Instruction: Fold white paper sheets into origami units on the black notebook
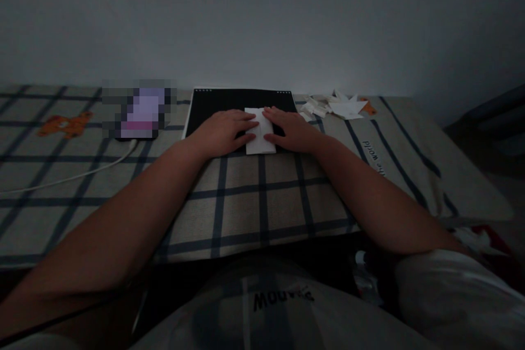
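White paper [258,139]: left hand [223,130], right hand [293,130] over opposite edges, fingers spread; checked cloth [241,210] in front

Dim light, muted colours, pixelated phone [143,112]

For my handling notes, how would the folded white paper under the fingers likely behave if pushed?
The folded white paper is probably light, being small and thin. Its layers likely stiffen it. Lying flat on the black pad, it should slide rather than tip.
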A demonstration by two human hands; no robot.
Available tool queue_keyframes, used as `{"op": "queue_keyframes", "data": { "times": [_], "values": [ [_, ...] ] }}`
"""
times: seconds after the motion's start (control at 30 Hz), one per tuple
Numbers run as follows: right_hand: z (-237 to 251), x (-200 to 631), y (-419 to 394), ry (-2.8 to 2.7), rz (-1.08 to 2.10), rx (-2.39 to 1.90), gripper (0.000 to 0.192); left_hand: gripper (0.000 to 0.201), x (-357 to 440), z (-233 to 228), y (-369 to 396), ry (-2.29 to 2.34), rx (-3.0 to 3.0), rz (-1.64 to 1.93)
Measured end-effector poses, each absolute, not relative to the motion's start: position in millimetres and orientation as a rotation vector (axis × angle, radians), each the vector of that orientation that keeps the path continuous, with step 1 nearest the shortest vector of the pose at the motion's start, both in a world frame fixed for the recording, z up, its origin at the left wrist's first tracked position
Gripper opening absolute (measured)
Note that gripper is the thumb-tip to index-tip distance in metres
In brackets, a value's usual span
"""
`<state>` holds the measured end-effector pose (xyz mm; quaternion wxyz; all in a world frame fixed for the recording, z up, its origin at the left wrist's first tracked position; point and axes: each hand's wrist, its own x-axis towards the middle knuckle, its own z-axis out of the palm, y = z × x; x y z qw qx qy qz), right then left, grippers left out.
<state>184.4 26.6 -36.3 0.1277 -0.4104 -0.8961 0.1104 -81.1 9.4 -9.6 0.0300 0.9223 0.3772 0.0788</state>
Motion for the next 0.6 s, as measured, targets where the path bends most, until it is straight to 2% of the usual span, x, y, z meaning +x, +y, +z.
{"op": "queue_keyframes", "data": {
  "times": [0.6],
  "values": [
    [-30.5, 176.7, 26.4, -2.698, 0.307, -1.275, 0.075, 0.062, -80.8, -8.5, 9.5, 1.146, 2.868, 0.256]
  ]
}}
